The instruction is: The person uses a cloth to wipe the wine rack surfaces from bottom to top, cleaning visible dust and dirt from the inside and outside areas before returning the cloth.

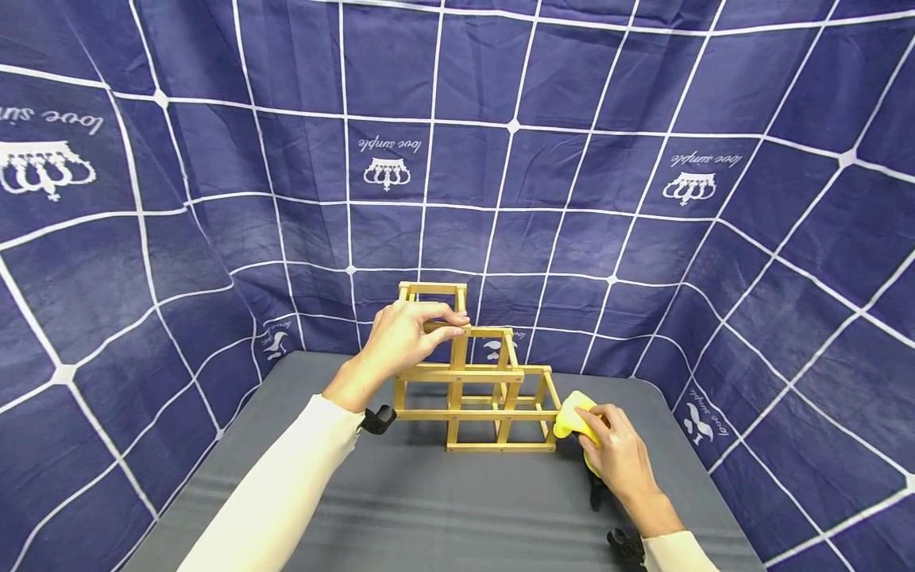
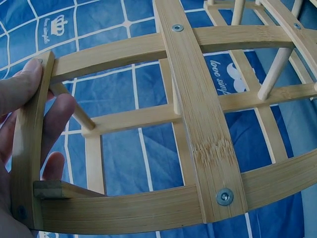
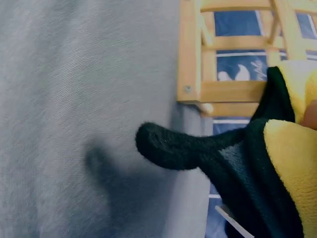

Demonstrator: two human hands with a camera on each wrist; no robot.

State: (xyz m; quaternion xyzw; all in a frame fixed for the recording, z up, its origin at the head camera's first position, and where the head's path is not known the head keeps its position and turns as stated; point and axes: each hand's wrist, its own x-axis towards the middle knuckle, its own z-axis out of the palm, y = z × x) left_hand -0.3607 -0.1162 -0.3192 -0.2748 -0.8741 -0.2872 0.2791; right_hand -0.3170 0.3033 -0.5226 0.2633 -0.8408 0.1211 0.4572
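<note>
A stepped rack of light wooden slats and dowels [image 1: 457,372] stands on the grey surface. My left hand [image 1: 407,335] grips one of its slats on the upper left; the left wrist view has the thumb on one side of that slat [image 2: 30,144] and fingers on the other. At the rack's lower right end, my right hand [image 1: 620,457] pinches a yellow cloth [image 1: 576,413]. Close up in the right wrist view, the cloth [image 3: 292,158] has dark edging and a dark loop, and hangs in folds near the rack's corner [image 3: 190,89]. Most of the right hand is hidden there.
Grey fabric [image 1: 400,508] covers the work surface. Blue curtain cloth with white grid lines [image 1: 457,175] rises behind the rack and along both sides. A black strap part [image 1: 377,419] sits at the left wrist, another [image 1: 626,546] at the right.
</note>
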